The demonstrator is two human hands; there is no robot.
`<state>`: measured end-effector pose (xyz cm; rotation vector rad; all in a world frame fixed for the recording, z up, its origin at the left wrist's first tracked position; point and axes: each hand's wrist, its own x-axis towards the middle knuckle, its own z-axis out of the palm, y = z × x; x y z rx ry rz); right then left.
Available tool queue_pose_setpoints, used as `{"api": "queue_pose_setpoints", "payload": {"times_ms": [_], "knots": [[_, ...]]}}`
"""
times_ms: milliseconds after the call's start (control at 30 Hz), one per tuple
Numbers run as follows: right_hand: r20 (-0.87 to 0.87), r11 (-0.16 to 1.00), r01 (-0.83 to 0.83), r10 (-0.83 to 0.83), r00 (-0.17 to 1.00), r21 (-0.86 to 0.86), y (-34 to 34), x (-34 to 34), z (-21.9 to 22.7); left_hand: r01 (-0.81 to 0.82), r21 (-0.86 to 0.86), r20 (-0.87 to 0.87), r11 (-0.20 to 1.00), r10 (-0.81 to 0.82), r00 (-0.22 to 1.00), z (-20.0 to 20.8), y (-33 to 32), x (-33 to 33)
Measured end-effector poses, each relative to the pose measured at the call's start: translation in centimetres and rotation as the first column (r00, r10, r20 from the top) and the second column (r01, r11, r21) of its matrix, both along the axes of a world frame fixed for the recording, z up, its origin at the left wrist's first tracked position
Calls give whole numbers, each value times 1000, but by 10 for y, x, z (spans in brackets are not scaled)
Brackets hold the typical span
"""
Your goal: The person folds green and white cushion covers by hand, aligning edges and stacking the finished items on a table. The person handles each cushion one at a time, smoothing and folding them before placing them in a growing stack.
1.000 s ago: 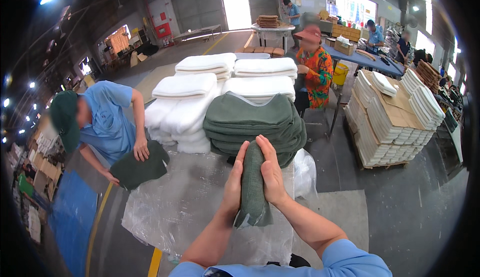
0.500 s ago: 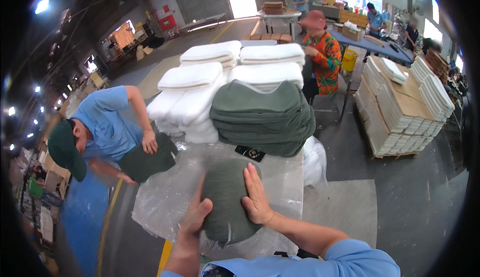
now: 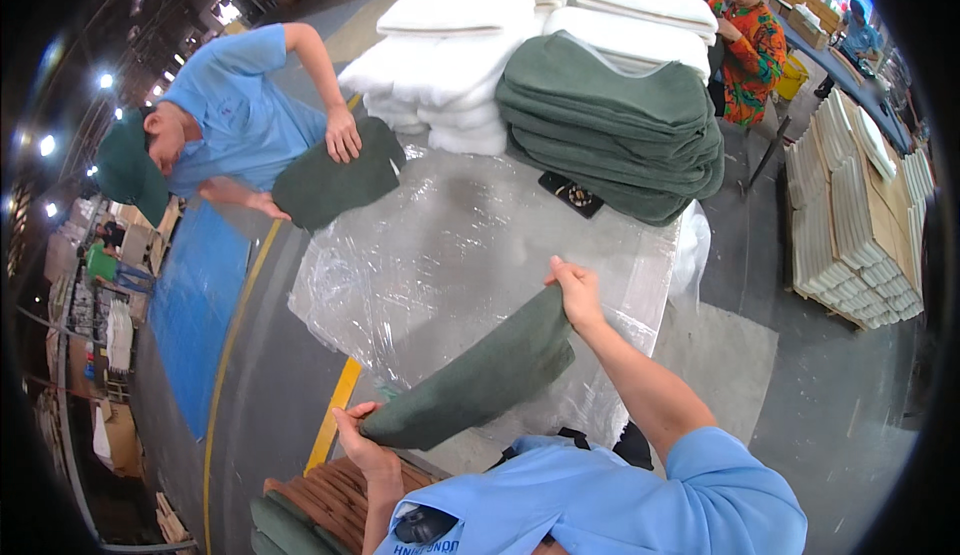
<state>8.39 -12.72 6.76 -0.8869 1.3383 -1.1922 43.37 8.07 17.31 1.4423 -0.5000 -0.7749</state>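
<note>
A dark green fabric-covered cushion is tilted over the near edge of the plastic-covered table. My left hand grips its lower left end. At the upper right end, my right hand pinches its corner with the fingers closed. Beyond it rises a stack of similar green cushions, with a black patterned phone lying at its foot. Across the table to the left, a co-worker in a blue shirt handles another green cushion with both hands.
White padded pieces are piled at the table's far side. Brown and green pieces are stacked at my lower left. A pallet of white pieces and cardboard stands right. A person in a patterned orange top is beyond the table.
The cushion has gone from upright between my palms to slanting, held by its ends. My right hand moved up and right, my left hand down. The view has tilted lower.
</note>
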Motion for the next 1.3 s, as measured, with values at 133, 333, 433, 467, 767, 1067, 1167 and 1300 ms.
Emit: {"api": "queue_pose_setpoints", "payload": {"times_ms": [133, 333, 433, 467, 767, 1067, 1167, 1300], "knots": [[47, 987, 136, -133, 990, -85, 61, -38, 38, 12, 90, -26, 996, -10, 1000, -21, -2, -12], [-126, 975, 196, -208, 970, -106, 130, -71, 13, 136, 206, 99, 969, -159, 982, -89, 7, -17], [-65, 983, 175, -179, 982, -62, 137, -78, 1, 169, 201, -28, 965, -167, 986, -98, 9, -14], [-19, 984, 171, -172, 985, -59, 133, -81, -5, 208, 175, -39, 962, -204, 978, -101, 9, -12], [136, 896, -223, 184, 973, 383, 137, -136, -9, 471, 275, -524, 838, -280, 804, -82, 41, 6], [-566, 422, -602, 822, -61, 678, 62, -51, -15, 747, 663, -99, 54, -982, 158, -59, -34, 34], [-490, 300, -600, 853, -179, 741, 65, -23, -19, 532, 845, 20, -48, -992, -122, -49, -57, 4], [-584, 499, -553, 811, 26, 668, 88, -21, -34, 452, 877, 294, 163, -926, -237, -90, -78, -47]]}}
